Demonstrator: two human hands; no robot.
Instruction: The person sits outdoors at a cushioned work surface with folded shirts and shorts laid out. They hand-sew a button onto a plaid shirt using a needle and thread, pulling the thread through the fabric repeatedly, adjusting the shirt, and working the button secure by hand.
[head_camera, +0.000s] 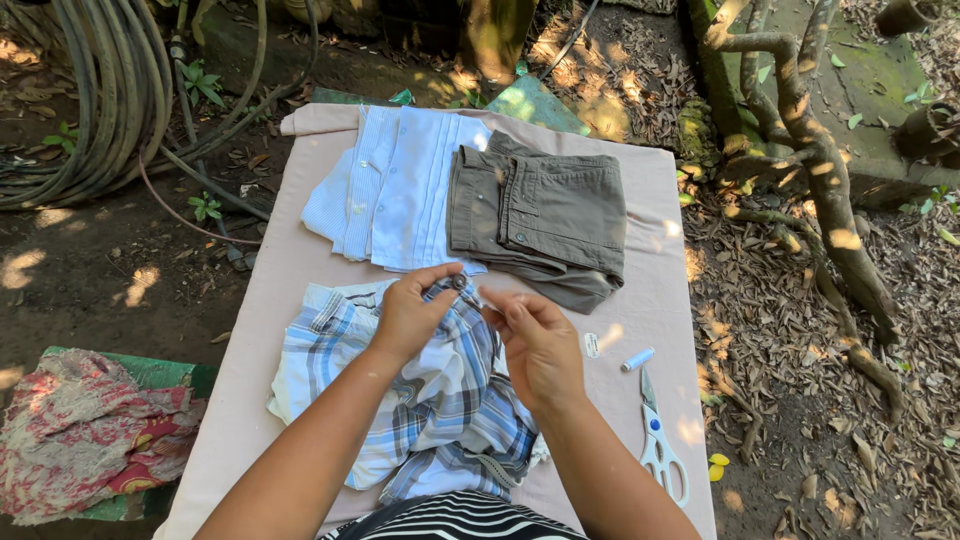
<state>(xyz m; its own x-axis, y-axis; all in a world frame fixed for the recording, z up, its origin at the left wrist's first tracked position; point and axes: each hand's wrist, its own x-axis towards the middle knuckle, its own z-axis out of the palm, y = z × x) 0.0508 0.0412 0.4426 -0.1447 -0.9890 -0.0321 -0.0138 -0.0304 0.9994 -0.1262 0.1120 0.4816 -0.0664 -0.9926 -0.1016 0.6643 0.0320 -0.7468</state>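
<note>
Button (459, 282) pinched in my left hand (410, 318) over plaid shirt (420, 400); right hand (535, 340) closed, fingertips pinched, apparently on thread. Sewing step, I judge; next needs steady stitch. Scissors (658, 445) right of hands.

Folded khaki shorts (545, 225) and a pale blue shirt (395, 190) lie on the tabletop (650, 180); scissors (658, 445) near a thread spool (637, 359); hoses (95, 100) coil left.
</note>
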